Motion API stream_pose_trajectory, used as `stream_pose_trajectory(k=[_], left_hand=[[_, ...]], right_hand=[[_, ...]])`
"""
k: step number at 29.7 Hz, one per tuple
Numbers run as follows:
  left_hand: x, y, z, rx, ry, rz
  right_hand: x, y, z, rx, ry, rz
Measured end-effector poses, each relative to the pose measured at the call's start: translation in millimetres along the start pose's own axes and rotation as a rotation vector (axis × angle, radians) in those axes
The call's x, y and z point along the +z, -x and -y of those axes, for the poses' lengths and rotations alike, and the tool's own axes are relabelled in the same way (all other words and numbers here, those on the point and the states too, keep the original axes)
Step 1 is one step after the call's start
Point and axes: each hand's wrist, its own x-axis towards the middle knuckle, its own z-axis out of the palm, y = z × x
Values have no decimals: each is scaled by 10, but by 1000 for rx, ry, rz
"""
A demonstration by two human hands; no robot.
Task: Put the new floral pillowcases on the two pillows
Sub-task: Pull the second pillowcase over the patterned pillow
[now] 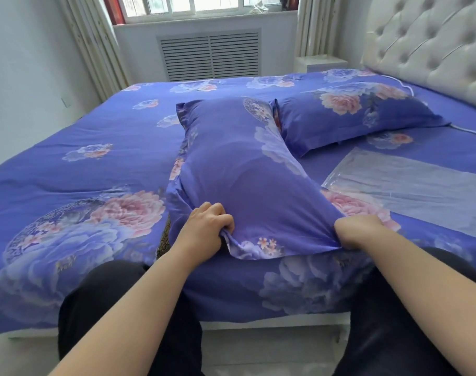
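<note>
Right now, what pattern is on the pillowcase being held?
Purple-blue pillowcase with pink and pale-blue flowers, clearest in the head view.

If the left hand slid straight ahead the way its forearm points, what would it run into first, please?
Most likely the near pillow itself: the left hand already grips its floral pillowcase at the near edge, so the stuffed bulk lies directly ahead.

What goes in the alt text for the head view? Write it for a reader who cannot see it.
Both hands, left hand and right hand, grip the near open end of a purple floral pillowcase stretched over a pillow on the bed. A second cased pillow lies behind it near the headboard, and a clear plastic bag lies to the right.
</note>
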Motion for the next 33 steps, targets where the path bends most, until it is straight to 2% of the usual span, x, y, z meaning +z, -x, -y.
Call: stream_pose_trajectory(k=[1,2,4,6,7,8,10,12,13,14,15,16,17,18,20,23,27,30,33], left_hand=[[5,11,3,9,-25,-15],[2,21,7,7,-48,-26],[2,33,32,-4,-76,-34],[1,57,28,-1,-94,-3],[6,80,16,2,-99,25],[-14,103,-13,-11,-75,71],[-93,139,-37,-91,112,171],[-249,167,-73,-243,581,268],[-308,162,-96,-307,814,191],[-319,180,-41,-409,927,-2],[-319,182,26,-550,906,-242],[-301,189,131,-701,769,-424],[-291,212,251,-847,650,-495],[-268,233,364,-982,635,-460],[-209,255,521,-1151,846,-275],[-199,285,547,-1088,990,-191],[-204,399,534,-980,959,-151],[-154,492,548,-1092,846,-206],[-164,524,542,-1145,771,-98]], right_hand=[[-14,1,39,3,15,-103],[-45,-28,69,23,-11,-278],[-120,-108,105,-11,-240,-779],[-226,-113,217,-234,-438,-1219],[-319,-83,341,-357,-475,-1324],[-414,-72,491,-466,-504,-1361],[-589,-55,822,-606,-573,-1304],[-647,-61,1147,-645,-605,-1143],[-625,-76,1261,-628,-566,-1024],[-566,-116,1397,-610,-477,-913],[-478,-164,1493,-586,-371,-823],[-376,-211,1562,-567,-290,-778],[-284,-246,1614,-554,-249,-770],[-221,-267,1634,-538,-236,-779],[-177,-288,1630,-513,-227,-810],[-150,-299,1584,-520,-179,-846],[-72,-296,1584,-551,-150,-887],[-47,-293,1639,-559,-160,-916],[-28,-269,1698,-573,-174,-935]])
